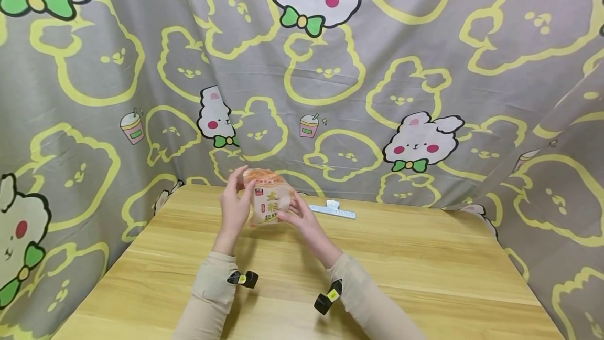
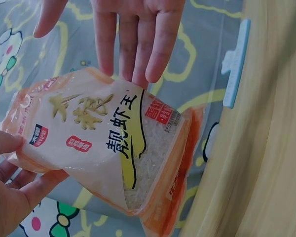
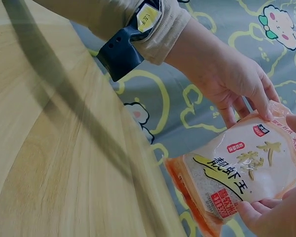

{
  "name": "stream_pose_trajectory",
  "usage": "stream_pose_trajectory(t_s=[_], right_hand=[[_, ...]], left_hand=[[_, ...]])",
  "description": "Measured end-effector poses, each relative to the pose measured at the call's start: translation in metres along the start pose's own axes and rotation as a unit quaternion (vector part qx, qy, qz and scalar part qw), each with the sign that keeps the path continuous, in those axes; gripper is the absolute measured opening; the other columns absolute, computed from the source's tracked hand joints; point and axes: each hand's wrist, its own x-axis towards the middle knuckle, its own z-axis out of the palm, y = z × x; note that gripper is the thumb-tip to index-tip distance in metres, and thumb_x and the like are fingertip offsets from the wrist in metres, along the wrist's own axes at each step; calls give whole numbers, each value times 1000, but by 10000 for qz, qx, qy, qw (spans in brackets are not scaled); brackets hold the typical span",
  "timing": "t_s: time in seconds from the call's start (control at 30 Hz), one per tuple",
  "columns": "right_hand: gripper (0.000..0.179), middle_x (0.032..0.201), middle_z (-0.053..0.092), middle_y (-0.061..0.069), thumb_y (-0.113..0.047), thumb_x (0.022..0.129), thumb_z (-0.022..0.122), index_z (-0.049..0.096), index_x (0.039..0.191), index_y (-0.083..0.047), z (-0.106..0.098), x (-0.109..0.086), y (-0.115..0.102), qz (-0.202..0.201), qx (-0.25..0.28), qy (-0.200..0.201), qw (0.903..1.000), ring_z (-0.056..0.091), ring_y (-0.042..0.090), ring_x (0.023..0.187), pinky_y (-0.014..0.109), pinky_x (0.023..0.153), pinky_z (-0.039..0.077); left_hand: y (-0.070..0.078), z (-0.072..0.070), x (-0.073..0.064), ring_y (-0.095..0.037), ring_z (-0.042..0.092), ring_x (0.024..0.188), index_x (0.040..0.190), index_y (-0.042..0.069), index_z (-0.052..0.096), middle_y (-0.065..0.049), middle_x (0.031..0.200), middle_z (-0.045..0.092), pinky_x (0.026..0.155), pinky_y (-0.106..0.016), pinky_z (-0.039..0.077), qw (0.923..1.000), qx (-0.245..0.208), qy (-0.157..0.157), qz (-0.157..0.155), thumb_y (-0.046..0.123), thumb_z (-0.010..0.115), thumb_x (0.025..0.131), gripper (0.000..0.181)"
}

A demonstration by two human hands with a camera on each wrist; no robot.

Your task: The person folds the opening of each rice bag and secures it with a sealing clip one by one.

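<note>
Rice bag point(image 1: 268, 202) held upright between left hand point(image 1: 234, 209); right hand point(image 1: 300, 218).

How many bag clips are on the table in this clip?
1. A light blue bag clip lies on the wooden table near its far edge, just right of the rice bag held in both hands. None other visible.

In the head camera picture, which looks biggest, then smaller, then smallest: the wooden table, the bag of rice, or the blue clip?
1. The wooden table, by far the largest.
2. The bag of rice, held between the left hand and the right hand.
3. The blue clip, though it lies farther back, which shrinks it a little.
</note>
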Motion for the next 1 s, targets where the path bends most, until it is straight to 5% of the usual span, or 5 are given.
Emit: stream_pose_trajectory(t_s=[0.47, 0.77, 1.0], right_hand=[[85, 149, 40, 23, -15, 91, 62, 8, 156, -6, -13, -12, -1, 31, -112, 82, 9999, 31, 38, 143, 56, 118, 20], [83, 148, 41, 24, -14, 90, 62, 12, 156, -7, -22, -19, 1, 2, -126, 118, 9999, 33, 39, 142, 56, 118, 21], [81, 148, 41, 24, -14, 92, 61, 12, 156, -7, -31, -24, 3, 88, -144, 113, 9998, 34, 39, 142, 55, 118, 22]], left_hand=[[4, 13, -7, -31, 67, 86, 130, 9, 57, -17, 86, 64, 71, -37, 53, 9999, 34, -131, 100, 9, 67, 91, 40], [4, 20, -14, -32, 65, 86, 130, 4, 57, -17, 83, 60, 82, -46, 55, 9995, -129, -222, 186, 7, 66, 91, 40], [4, 26, -16, -28, 64, 84, 130, 5, 57, -17, 84, 62, 83, -42, 55, 9991, -221, -287, 204, 6, 68, 90, 41]])
